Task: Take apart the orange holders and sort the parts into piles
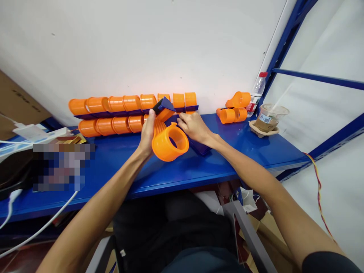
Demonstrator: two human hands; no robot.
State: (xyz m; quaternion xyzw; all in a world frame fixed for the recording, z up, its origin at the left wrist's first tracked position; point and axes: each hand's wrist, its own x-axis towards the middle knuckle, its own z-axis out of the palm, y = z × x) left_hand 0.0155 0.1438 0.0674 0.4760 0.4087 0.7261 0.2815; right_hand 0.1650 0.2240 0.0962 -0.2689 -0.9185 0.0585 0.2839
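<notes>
My left hand (147,136) is wrapped round an orange plastic holder (170,143), raised above the blue desk, its round open cup facing me. A dark blue flap (164,104) stands at the holder's upper end. Close to the right of it, my right hand (195,128) has its fingers curled in a pinch; what they hold, if anything, is hidden. Beneath my right wrist a dark blue flat piece (200,147) lies on the desk. Behind my hands, orange cups (132,102) joined by dark blue strips stand in two rows along the wall.
At the right are more orange holders (233,113), a plastic bottle (256,93) with a red cap, and a drink cup (270,118) in a cardboard tray. A power strip (54,134) and white cables (57,216) occupy the left. Blue rack posts (284,41) rise at the right.
</notes>
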